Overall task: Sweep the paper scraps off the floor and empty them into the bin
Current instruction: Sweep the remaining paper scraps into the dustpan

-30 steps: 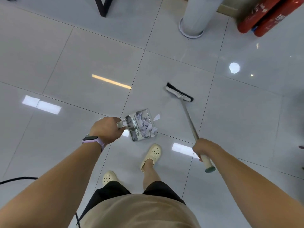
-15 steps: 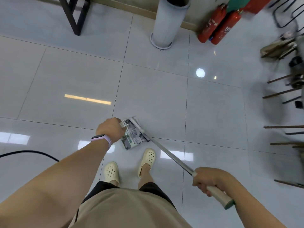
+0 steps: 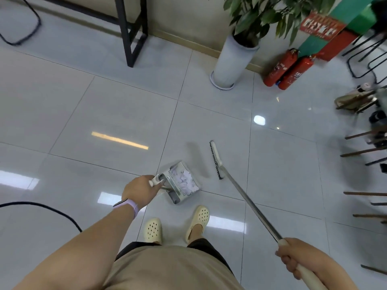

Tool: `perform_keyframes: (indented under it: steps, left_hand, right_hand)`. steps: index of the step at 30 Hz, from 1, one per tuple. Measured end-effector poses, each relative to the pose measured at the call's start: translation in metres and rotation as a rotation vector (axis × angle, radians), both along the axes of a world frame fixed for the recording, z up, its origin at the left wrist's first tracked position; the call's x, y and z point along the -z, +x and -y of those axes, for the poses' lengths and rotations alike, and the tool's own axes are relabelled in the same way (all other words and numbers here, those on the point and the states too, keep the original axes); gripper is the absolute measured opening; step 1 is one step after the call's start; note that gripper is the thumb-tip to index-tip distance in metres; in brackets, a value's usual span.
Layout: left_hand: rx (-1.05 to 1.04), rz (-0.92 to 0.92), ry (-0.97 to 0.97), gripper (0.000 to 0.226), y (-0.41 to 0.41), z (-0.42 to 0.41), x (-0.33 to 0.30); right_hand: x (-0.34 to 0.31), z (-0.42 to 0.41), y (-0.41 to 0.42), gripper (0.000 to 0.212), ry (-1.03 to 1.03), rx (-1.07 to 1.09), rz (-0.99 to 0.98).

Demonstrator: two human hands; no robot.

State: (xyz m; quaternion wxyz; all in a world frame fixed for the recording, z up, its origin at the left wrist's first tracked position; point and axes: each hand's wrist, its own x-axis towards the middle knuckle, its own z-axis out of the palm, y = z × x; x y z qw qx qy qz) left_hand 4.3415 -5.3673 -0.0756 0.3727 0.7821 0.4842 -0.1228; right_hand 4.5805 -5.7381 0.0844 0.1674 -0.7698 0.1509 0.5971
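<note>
My left hand grips the handle of a metal dustpan, which is held just above the floor in front of my feet. White paper scraps lie heaped inside the pan. My right hand grips the pale end of a long metal broom handle. The broom head is to the right of the dustpan, apart from it. No loose scraps show on the tiles. No bin is in view.
A tall white planter with a leafy plant stands by the far wall, with two red fire extinguishers to its right. A black table frame stands at the back. Chair legs crowd the right edge. A black cable crosses the floor at left.
The last scrap outside the pan was swept in. The broom head then moved off the dustpan to the right. My view tilted up toward the wall.
</note>
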Motion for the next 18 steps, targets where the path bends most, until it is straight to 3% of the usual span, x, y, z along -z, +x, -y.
perform_keyframes:
  steps: [6, 12, 18]
  left_hand:
    - [-0.293, 0.075, -0.068, 0.023, -0.085, -0.023, -0.003]
    - [-0.479, 0.106, -0.063, 0.026, -0.158, -0.036, -0.007]
    - [-0.732, 0.14, -0.039, 0.025, -0.174, -0.047, -0.01]
  right_hand:
    - [-0.002, -0.058, 0.006, 0.02, 0.012, -0.066, 0.043]
    - [0.018, -0.135, 0.005, 0.013, 0.02, -0.197, 0.093]
    - [0.043, -0.246, -0.004, 0.011, 0.052, -0.399, 0.119]
